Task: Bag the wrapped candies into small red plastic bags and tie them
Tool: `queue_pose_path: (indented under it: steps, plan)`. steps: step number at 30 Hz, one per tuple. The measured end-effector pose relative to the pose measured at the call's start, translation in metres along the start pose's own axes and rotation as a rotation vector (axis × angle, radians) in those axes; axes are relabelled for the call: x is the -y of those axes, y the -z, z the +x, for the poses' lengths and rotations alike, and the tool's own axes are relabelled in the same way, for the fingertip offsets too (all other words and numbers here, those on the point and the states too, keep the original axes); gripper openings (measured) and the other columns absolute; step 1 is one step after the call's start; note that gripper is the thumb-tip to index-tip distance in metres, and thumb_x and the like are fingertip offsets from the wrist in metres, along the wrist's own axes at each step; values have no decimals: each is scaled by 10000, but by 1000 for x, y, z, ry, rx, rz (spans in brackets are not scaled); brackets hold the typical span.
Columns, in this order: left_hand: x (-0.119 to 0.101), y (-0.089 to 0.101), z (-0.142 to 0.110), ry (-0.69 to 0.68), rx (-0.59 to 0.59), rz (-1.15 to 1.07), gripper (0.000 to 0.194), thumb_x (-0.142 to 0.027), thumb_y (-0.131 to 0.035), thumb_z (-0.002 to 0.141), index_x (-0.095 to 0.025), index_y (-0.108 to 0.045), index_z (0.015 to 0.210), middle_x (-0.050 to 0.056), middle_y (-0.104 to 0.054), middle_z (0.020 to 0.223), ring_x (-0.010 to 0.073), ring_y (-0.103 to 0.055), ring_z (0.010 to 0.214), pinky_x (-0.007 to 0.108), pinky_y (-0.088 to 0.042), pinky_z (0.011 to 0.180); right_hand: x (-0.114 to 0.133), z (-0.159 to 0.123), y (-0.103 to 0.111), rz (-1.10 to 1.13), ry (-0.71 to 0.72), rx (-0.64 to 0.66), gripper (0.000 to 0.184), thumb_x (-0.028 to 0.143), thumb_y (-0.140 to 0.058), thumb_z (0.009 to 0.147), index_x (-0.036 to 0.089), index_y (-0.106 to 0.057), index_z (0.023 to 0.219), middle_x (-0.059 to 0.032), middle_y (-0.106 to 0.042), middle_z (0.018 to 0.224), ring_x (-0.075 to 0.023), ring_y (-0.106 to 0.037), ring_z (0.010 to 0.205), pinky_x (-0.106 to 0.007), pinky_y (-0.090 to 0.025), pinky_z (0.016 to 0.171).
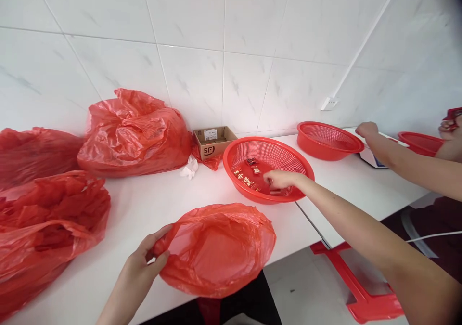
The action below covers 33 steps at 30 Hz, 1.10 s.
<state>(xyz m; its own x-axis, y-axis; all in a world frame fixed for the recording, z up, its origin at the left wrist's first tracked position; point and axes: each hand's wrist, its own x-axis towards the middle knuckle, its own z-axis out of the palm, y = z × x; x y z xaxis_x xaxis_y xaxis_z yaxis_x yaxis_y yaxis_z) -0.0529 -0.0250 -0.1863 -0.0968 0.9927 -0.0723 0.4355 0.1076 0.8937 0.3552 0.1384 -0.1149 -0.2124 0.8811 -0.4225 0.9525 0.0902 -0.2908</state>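
A red plastic bag (216, 253) lies on the white counter (144, 209), its edge pinched in the left hand (139, 267); further right, the outstretched right hand (279, 179) dips, fingers together, among small red packets (250, 171) in a red mesh basket (269, 141), grip unclear, below white wall tiles (224, 26).

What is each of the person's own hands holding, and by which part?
The left hand grips a red plastic bag by the rim of its opening. The right hand reaches into a red mesh basket; whether it holds anything cannot be told.
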Motion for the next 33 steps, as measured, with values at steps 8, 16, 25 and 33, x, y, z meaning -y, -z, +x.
queue_pose_path:
  steps: [8, 16, 25, 33]
  plan:
    - [-27, -11, -10, 206, 76, -308, 733, -431, -656, 752, -201, -462, 1421, 51, -713, 922, 236, -627, 893, 311, -484, 727, 56, -52, 31, 502, 359, -294, 188, 326, -612, 828, 209, -485, 901, 28, -582, 755, -108, -578, 620, -229, -459, 584]
    - [-17, -13, -4, 128, 140, -215, 651, -355, -583, 789, -191, -478, 1411, -11, -560, 715, 144, -445, 621, 273, -397, 602, 142, -63, -85, 228, 575, -158, 137, 197, -574, 863, 219, -604, 995, -40, -665, 1045, -180, -623, 917, -293, -479, 764]
    - [-23, -26, -15, -233, -184, 532, 352, -544, -473, 879, -326, -719, 1007, 76, -540, 1202, 211, -568, 816, 315, -474, 613, 129, -38, -116, -187, 444, -205, 492, 196, -574, 874, 206, -517, 1362, -147, -585, 1253, -323, -571, 1133, -446, -496, 861]
    - [-6, -45, -15, -57, -217, 555, 315, -398, -455, 863, -244, -507, 1133, 93, -533, 1052, 226, -622, 732, 316, -456, 576, 154, -42, -148, -109, 439, -187, 888, 710, -664, 707, 344, -388, 1467, -164, -332, 1497, -474, -345, 1319, -647, -306, 1040]
